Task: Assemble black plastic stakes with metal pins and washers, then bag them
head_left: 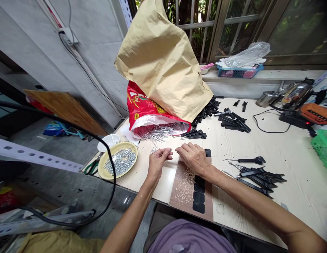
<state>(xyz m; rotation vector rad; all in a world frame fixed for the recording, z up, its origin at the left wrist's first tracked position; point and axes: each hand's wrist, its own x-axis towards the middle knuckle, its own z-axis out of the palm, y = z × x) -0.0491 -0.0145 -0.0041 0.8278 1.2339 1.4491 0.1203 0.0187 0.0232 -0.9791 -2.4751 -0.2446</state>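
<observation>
A thin metal rod [173, 150] spans the small gap between my two hands. The thumb and fingertips of my left hand [158, 161] are pinched at its left end; any small part between them is hidden. My right hand [193, 157] is closed around the other end, palm down, covering whatever is there. Left of my hands, a yellow dish [136, 160] holds many small silvery metal pieces. Behind them, a red bag [155, 111] lies open with many thin metal rods [159, 132] spilling out. Several black handles with rods [196, 134] lie just beyond my right hand.
A brown board [180, 191] with black square pads [198, 196] and crumbs lies before me. Rodded black handles [261, 177] and plain black parts [233, 121] are piled at right. A paper sack [166, 63], green-handled scissors [91, 167], an orange power tool [315, 113] and a kettle [294, 95] surround the workspace.
</observation>
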